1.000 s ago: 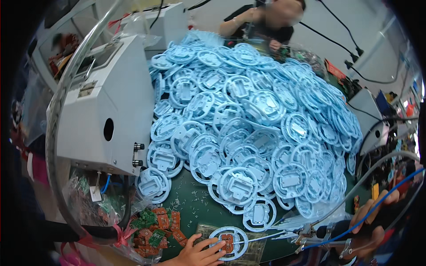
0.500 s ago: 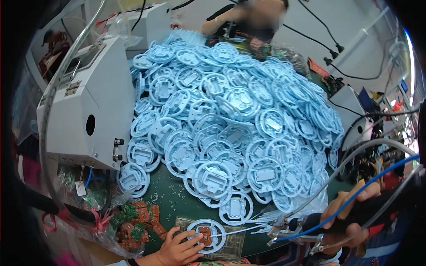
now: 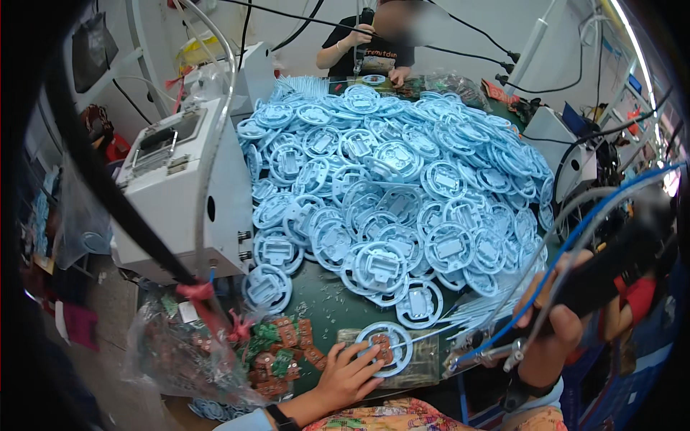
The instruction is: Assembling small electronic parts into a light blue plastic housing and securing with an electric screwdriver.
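Note:
A light blue plastic ring (image 3: pixel 404 364) lies on a clear plastic sheet at the table's near edge, with a small orange circuit board (image 3: pixel 384 350) inside it. My left hand (image 3: pixel 348 377) holds the ring down, fingertips spread over its left side and the board's edge. A thin white stick (image 3: pixel 425 332) runs from the board to the right. My right hand (image 3: pixel 557 323) is wrapped round a black power screwdriver (image 3: pixel 604 269) with blue and clear hoses. The screwdriver's metal head (image 3: pixel 496 352) points left, apart from the ring.
A large heap of light blue rings (image 3: pixel 388 187) covers the green table. Orange and green circuit boards (image 3: pixel 284 348) lie left of my left hand, beside loose white bits. A grey machine (image 3: pixel 180 201) stands left. White sticks (image 3: pixel 474 309) lie right. Another person (image 3: pixel 370 50) works opposite.
My view has shifted, so the scene sits farther right. My right hand has brought the screwdriver closer to the ring. My left hand stays on the ring.

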The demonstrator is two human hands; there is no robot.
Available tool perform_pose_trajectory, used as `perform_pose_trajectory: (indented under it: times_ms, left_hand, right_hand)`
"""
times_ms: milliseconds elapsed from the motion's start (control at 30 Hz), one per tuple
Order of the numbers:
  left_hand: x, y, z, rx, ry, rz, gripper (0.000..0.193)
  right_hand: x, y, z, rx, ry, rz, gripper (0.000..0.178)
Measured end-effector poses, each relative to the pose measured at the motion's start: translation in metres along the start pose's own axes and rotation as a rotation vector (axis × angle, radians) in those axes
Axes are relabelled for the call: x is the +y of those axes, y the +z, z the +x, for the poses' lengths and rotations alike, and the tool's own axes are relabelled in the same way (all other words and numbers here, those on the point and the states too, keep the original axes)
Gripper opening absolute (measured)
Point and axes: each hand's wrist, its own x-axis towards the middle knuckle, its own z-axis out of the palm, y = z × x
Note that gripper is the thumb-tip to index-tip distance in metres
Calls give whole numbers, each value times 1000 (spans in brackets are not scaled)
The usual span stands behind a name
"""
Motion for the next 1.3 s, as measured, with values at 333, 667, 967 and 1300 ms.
perform_pose_trajectory:
  times_ms: [333, 667, 967, 1300]
  left_hand:
    - [-21, -4, 9, 44, 113, 60, 42]
    - [-23, 4, 7, 114, 122, -1, 45]
    - [-20, 2, 10, 85, 105, -16, 48]
    - [-21, 0, 9, 73, 91, -33, 45]
  right_hand:
    - [13, 42, 0, -123, -233, -250, 39]
    - [25, 87, -33, 77, -220, 6, 43]
    - [29, 74, -35, 9, -177, 27, 44]
    - [29, 82, -37, -3, -164, 74, 42]
